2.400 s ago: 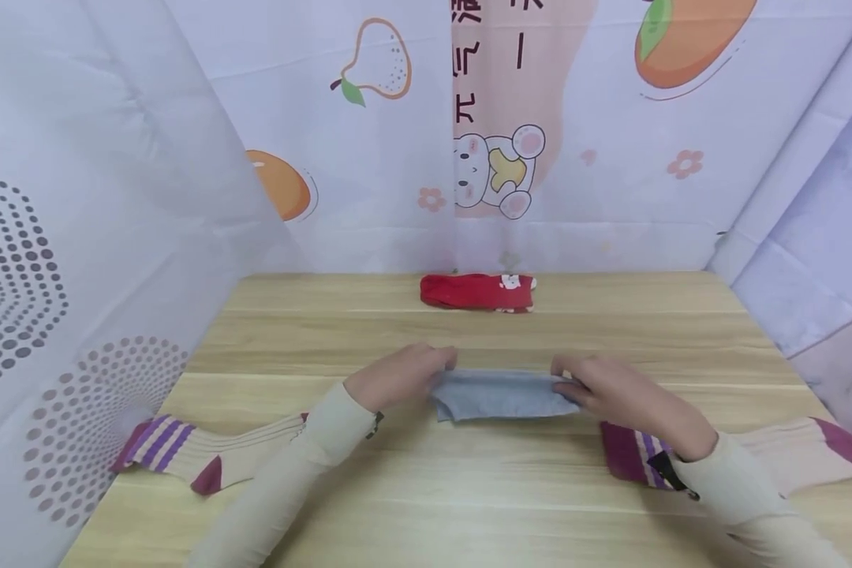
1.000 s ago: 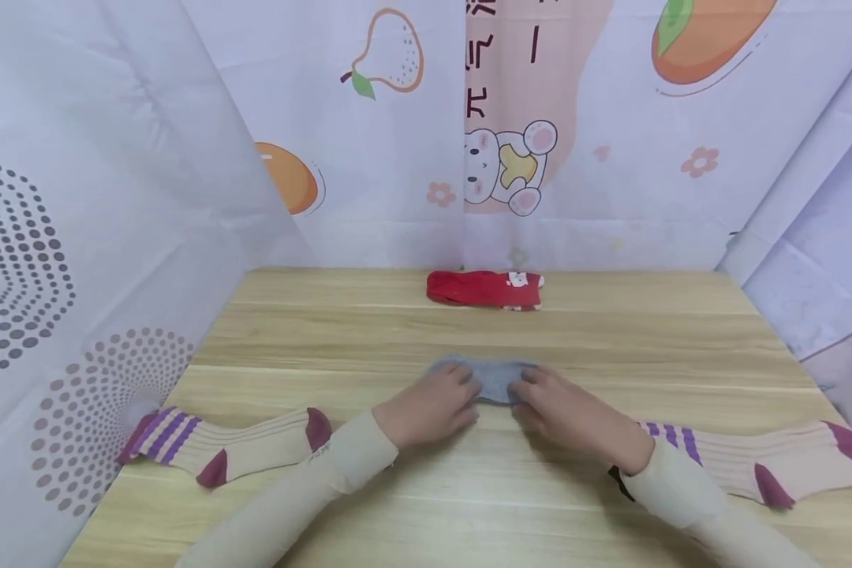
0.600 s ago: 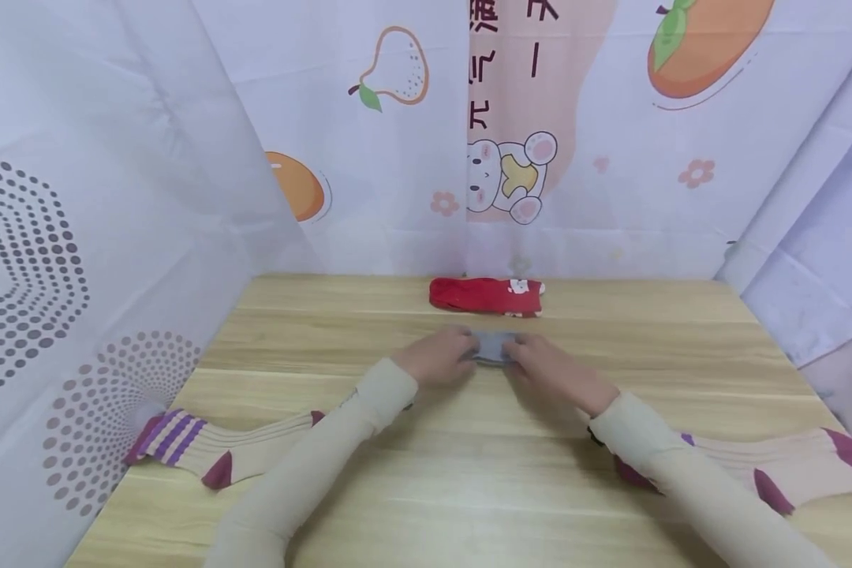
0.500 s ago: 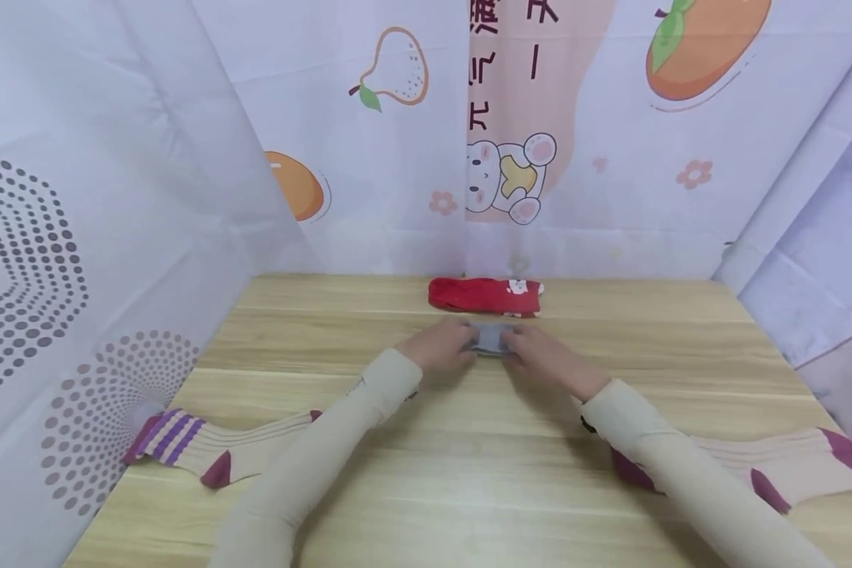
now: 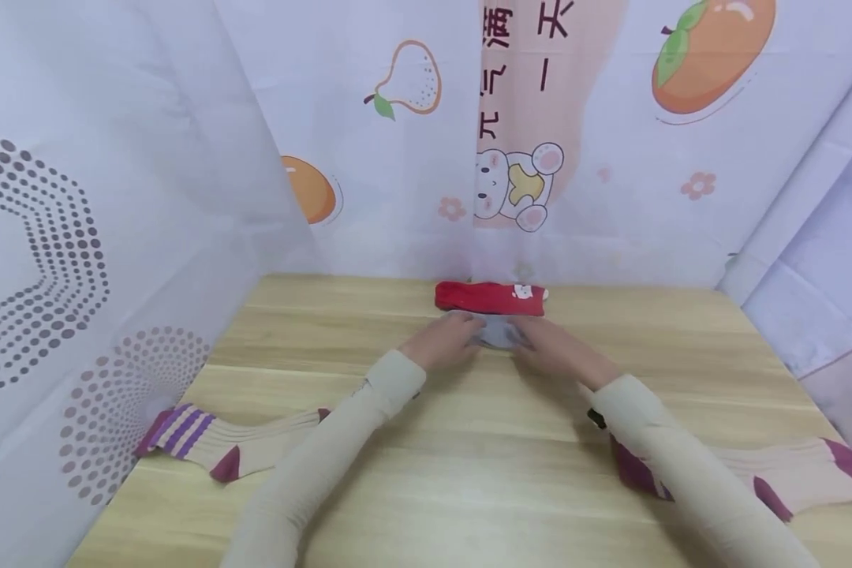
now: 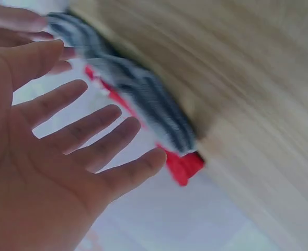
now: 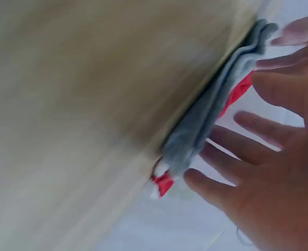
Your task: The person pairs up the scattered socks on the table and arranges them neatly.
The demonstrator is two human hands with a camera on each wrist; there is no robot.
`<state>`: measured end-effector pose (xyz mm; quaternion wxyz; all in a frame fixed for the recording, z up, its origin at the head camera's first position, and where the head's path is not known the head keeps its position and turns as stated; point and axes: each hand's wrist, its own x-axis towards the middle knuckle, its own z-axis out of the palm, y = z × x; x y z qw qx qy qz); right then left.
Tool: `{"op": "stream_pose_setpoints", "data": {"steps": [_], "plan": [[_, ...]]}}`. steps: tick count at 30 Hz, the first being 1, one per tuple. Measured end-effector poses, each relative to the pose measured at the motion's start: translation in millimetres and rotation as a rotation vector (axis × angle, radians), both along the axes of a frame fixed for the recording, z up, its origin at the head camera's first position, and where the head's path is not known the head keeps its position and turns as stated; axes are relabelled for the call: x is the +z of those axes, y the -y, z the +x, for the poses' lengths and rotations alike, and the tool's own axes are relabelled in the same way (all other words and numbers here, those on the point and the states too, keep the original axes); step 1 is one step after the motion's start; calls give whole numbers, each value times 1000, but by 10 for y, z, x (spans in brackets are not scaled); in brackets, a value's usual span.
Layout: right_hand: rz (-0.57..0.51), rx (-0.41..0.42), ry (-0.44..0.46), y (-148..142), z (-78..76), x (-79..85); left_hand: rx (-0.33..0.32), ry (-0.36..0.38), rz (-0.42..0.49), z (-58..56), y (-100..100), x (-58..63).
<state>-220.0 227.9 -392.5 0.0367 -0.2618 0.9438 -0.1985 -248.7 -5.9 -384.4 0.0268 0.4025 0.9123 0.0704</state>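
A folded grey-blue piece of cloth (image 5: 497, 333) lies at the far middle of the table, just in front of a folded red sock (image 5: 486, 298) with a white cartoon patch. In the wrist views the cloth shows several stacked layers. My left hand (image 5: 446, 341) is at its left end; in the left wrist view its fingers (image 6: 106, 123) are spread and fairly straight beside the cloth. At the right end is my right hand (image 5: 554, 347), and the right wrist view shows its fingers (image 7: 242, 146) also spread, fingertips close to the cloth. Neither hand grips it.
A cream sock (image 5: 266, 446) with purple stripes and maroon heel lies at the left of the wooden table (image 5: 426, 489). A similar sock (image 5: 802, 473) lies at the right, partly behind the right sleeve. Printed white curtains (image 5: 390, 181) stand behind and at the sides.
The hands have carried the grey-blue cloth from mid-table away to the front of the red sock. It was stretched wide, then looked shorter. Now the fingers are spread off it.
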Motion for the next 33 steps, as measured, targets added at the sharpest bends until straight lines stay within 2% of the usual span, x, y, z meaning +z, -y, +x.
{"op": "stream_pose_setpoints", "data": {"steps": [4, 9, 12, 16, 18, 21, 25, 30, 33], "plan": [[-62, 6, -44, -71, 127, -20, -28, -50, 37, 159, 164, 112], [-103, 95, -176, -7, 332, 31, -67, -96, 97, 370, 344, 221], [-134, 134, -185, 145, 511, 111, -40, -81, 100, 527, 493, 274], [-196, 188, -86, 432, 821, 192, 49, -14, 110, 762, 736, 304], [-207, 235, -34, 569, 957, 214, 116, 12, 121, 900, 901, 320], [-215, 298, 14, 757, 1084, 218, 231, 15, 151, 1109, 1238, 343], [-174, 320, 16, 905, 1119, 190, 344, -37, 209, 1323, 1689, 321], [-168, 372, -21, 1113, 1085, 161, 411, -100, 228, 1534, 2158, 260], [-200, 399, -76, 1289, 1072, 178, 450, -116, 227, 1648, 2388, 277]]}}
